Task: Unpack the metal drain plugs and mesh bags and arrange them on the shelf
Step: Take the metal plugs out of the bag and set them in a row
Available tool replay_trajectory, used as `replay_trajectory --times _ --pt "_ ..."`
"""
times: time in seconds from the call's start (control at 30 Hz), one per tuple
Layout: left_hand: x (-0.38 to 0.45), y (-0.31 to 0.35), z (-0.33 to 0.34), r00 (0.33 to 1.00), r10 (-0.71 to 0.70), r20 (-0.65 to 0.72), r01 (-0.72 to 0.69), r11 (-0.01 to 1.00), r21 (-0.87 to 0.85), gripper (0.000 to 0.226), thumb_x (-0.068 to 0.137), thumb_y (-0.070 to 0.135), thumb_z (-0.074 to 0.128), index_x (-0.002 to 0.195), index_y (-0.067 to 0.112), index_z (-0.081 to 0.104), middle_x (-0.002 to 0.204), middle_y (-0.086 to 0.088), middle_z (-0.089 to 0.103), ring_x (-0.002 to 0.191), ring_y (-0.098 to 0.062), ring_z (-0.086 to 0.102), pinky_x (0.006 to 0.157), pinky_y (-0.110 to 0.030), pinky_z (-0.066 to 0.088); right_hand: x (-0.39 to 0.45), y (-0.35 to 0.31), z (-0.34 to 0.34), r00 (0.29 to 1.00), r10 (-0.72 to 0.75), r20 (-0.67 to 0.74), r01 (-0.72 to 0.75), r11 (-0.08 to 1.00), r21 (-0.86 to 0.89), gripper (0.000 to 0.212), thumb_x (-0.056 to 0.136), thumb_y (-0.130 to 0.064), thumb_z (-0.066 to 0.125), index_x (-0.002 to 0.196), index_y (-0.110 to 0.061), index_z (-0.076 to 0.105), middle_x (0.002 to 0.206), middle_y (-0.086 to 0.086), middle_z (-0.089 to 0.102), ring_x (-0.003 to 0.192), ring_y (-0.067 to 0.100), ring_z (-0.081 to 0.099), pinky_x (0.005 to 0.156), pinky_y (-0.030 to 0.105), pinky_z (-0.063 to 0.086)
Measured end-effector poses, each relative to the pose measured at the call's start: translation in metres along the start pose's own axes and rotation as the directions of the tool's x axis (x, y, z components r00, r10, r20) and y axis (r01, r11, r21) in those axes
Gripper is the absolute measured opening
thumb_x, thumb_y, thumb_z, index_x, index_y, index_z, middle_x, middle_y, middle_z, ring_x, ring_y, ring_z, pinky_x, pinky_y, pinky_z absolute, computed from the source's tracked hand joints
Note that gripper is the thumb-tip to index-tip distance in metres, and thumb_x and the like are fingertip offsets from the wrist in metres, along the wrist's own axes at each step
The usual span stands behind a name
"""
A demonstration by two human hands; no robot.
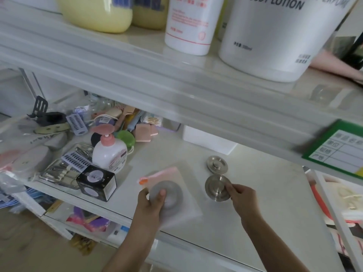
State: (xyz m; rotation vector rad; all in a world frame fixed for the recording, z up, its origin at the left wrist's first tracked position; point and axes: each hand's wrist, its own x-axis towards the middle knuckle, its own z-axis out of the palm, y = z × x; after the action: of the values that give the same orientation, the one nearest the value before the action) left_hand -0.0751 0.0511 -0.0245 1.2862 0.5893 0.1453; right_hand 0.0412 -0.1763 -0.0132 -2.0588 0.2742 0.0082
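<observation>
A white mesh bag [185, 205] with a pink top edge and an orange zip pull lies on the white shelf [265, 209]. Through it shows a round metal drain plug [172, 191]. My left hand [152, 203] grips the bag and the plug inside it, thumb on top. My right hand [242, 196] holds a bare metal drain plug [216, 188] by its rim, just above or on the shelf. Another bare metal drain plug [216, 164] rests flat on the shelf right behind it.
Left on the shelf stand a pink-pump lotion bottle [110, 154], a black box [97, 182] and several toiletries. A white box [208, 140] sits at the back. The upper shelf edge [176, 91] overhangs, bearing big bottles and a green price label [339, 148].
</observation>
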Motion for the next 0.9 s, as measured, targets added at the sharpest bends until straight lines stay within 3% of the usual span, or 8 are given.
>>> replay_trajectory --times 0.07,0.23,0.33,0.4,0.53,0.63,0.77,0.9 --pt "0.0 0.002 -0.003 0.999 0.032 0.01 -0.032 0.999 0.028 0.064 0.086 0.043 0.066 0.14 0.02 0.041 0.109 0.005 0.067 0.095 -0.009 0.066 0.07 -0.023 0.051 0.007 0.011 0.008 1.0 0.017 0.004 -0.017 0.998 -0.061 0.027 0.092 -0.017 0.067 0.074 0.0 0.077 0.071 0.031 0.068 0.063 0.018 0.049 0.057 0.03 0.035" --pt "-0.004 0.008 -0.003 0.995 0.077 0.064 -0.082 0.994 0.071 0.084 0.091 0.037 0.065 0.156 0.032 0.011 0.139 0.007 0.05 0.12 -0.015 0.056 0.094 -0.026 0.041 0.01 0.027 0.016 1.0 -0.017 -0.011 0.014 0.973 -0.232 0.03 0.093 -0.025 0.063 0.069 -0.012 0.076 0.063 0.012 0.07 0.055 0.02 0.054 0.056 0.032 0.041" --pt "-0.006 0.009 -0.002 0.992 0.097 0.084 -0.103 0.992 0.07 0.062 0.09 0.039 0.066 0.145 0.029 0.04 0.134 0.006 0.058 0.109 -0.003 0.063 0.084 -0.014 0.046 0.006 0.025 0.017 0.997 -0.062 -0.044 0.041 0.926 -0.376 0.029 0.09 -0.043 0.058 0.076 -0.024 0.073 0.071 -0.001 0.069 0.072 0.024 0.065 0.067 0.038 0.055" --pt "-0.005 0.007 -0.001 0.991 0.1 0.094 -0.104 0.994 0.046 0.044 0.089 0.041 0.066 0.129 0.027 0.056 0.123 0.002 0.068 0.094 0.004 0.067 0.073 -0.012 0.05 -0.002 0.016 0.016 0.989 -0.133 -0.07 0.092 0.905 -0.416 0.026 0.09 -0.042 0.06 0.098 -0.021 0.073 0.087 0.0 0.064 0.086 0.026 0.063 0.078 0.039 0.053" --pt "-0.006 0.008 0.006 0.993 0.066 0.102 -0.066 0.998 -0.003 0.053 0.08 0.045 0.068 0.128 0.031 0.05 0.122 0.002 0.067 0.097 -0.004 0.068 0.069 -0.015 0.048 -0.028 -0.028 0.018 0.908 -0.419 -0.011 0.407 0.887 -0.219 0.016 0.091 -0.016 0.067 0.104 -0.016 0.076 0.091 -0.002 0.061 0.079 0.011 0.062 0.072 0.013 0.044" --pt "-0.007 0.009 0.013 0.99 0.073 0.12 -0.074 0.997 -0.001 0.066 0.077 0.044 0.067 0.137 0.033 0.042 0.128 0.002 0.062 0.106 -0.005 0.064 0.064 -0.007 0.05 -0.047 -0.06 0.028 0.836 -0.514 0.192 0.544 0.823 -0.165 0.011 0.09 -0.027 0.07 0.095 -0.025 0.079 0.092 -0.009 0.065 0.078 0.004 0.063 0.072 0.007 0.043" --pt "-0.008 0.01 0.021 0.984 0.071 0.165 -0.068 0.997 -0.026 0.043 0.081 0.039 0.07 0.117 0.044 0.047 0.122 0.005 0.065 0.095 0.005 0.068 0.065 -0.007 0.051 -0.049 -0.072 0.033 0.898 -0.32 0.302 0.378 0.913 -0.154 0.026 0.093 -0.045 0.056 0.083 -0.029 0.074 0.078 -0.012 0.066 0.069 0.001 0.059 0.072 0.025 0.046" --pt "-0.009 0.013 0.021 0.978 0.07 0.198 -0.064 0.997 -0.036 0.074 0.078 0.044 0.072 0.141 0.037 0.035 0.134 0.009 0.059 0.115 0.001 0.059 0.081 -0.016 0.047 -0.051 -0.077 0.025 0.936 -0.188 0.298 0.197 0.98 0.001 0.035 0.091 -0.04 0.062 0.062 -0.021 0.061 0.051 -0.013 0.052 0.051 0.006 0.044 0.062 0.028 0.037"
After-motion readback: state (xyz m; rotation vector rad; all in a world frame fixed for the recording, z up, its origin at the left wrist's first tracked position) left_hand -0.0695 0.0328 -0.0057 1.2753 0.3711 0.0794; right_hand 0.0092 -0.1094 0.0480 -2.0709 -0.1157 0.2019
